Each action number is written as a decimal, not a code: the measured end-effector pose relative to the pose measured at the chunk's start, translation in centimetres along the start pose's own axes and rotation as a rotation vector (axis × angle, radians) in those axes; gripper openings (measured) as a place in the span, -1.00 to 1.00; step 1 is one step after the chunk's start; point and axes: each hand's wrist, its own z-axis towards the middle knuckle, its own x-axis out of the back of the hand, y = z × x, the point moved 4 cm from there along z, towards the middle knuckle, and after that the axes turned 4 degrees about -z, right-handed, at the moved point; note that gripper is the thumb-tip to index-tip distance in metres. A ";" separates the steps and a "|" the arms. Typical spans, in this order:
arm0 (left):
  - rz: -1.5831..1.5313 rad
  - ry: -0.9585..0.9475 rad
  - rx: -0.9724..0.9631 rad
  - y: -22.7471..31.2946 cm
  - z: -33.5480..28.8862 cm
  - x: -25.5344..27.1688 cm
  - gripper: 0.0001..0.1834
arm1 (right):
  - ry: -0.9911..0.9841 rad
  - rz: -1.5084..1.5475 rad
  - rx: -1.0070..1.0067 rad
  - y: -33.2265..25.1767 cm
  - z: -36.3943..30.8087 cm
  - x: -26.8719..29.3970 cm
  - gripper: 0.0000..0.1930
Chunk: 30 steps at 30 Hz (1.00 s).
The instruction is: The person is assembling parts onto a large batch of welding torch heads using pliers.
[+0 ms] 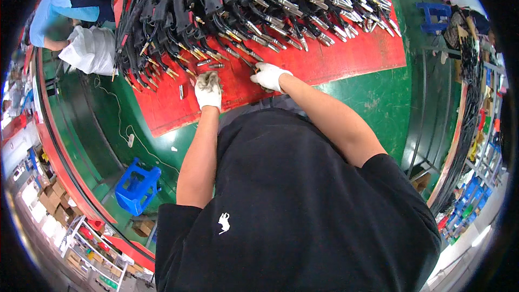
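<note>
Many black welding torches (213, 4) lie heaped on a red table (335, 59), their necks pointing toward me. Some end in silver nozzles, others in bare brass tips. My right hand (270, 77), in a white glove, has its fingers closed round the end of one torch neck (246, 60). Left of it, my left hand (208, 91) wears a soiled white glove, its fingers curled; what they hold is hidden. Close beyond the left hand lie two small loose metal nozzles (216, 66). Another silver nozzle (181, 92) rests to its left.
At the far left a person in a light blue top (57, 8) bends beside a white sack (89, 48). A blue stool (138, 186) stands on the green floor at left, near a white cord (130, 135). Black cables (470, 97) hang along a rack at right.
</note>
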 end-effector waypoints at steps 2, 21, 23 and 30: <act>-0.032 0.014 0.029 -0.4 -0.4 0.2 -0.81 | -0.013 0.004 -0.012 0.0 0.0 0.1 -0.54; -0.069 -0.059 -0.079 1.7 -2.4 -0.2 -0.88 | 0.241 -0.272 0.189 -0.7 -1.0 0.0 -0.53; -0.078 -0.113 -0.152 2.5 -2.6 -0.5 -0.81 | 0.261 -0.267 0.222 -1.4 -1.0 0.1 -0.53; -0.193 -0.171 -0.235 6.2 -0.7 -4.0 -0.80 | 0.247 -0.359 0.239 -4.2 -1.2 -0.7 -0.61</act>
